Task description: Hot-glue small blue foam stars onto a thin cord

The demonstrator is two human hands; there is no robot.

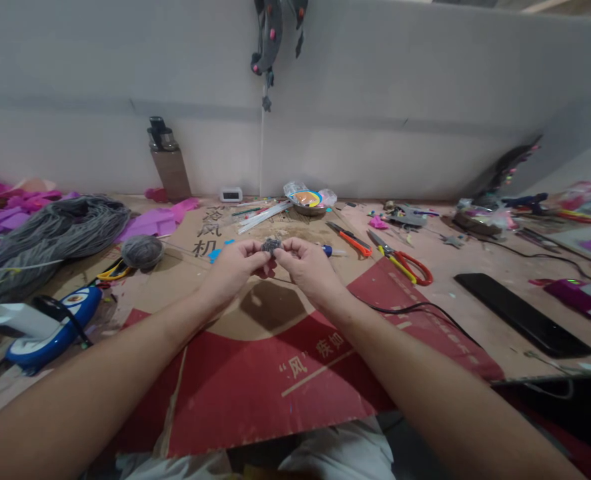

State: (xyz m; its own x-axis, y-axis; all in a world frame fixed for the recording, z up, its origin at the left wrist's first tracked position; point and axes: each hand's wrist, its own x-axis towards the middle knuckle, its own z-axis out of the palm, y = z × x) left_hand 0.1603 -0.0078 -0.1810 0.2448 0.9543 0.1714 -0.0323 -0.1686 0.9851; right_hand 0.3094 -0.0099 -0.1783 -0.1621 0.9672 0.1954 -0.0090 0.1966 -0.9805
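Between my fingertips, above the middle of the table, is a small dark grey piece [271, 245] that looks like yarn work. Its exact shape is too small to make out. My left hand [239, 264] pinches its left side, and my right hand [307, 265] pinches its right side. Both hands are closed, with thumbs and forefingers meeting at the piece. Below them lies a red and brown cardboard sheet [245, 393] with printed characters. A ball of grey yarn [142, 253] rests to the left, and a thin strand seems to run from it toward my hands.
Orange-handled scissors [409, 265] and a cutter knife [351, 240] lie right of my hands. A black phone [523, 313] sits farther right. At left are a grey yarn skein [50, 237] and a blue-based stand [55, 330]. A bowl [308, 201] stands against the back wall.
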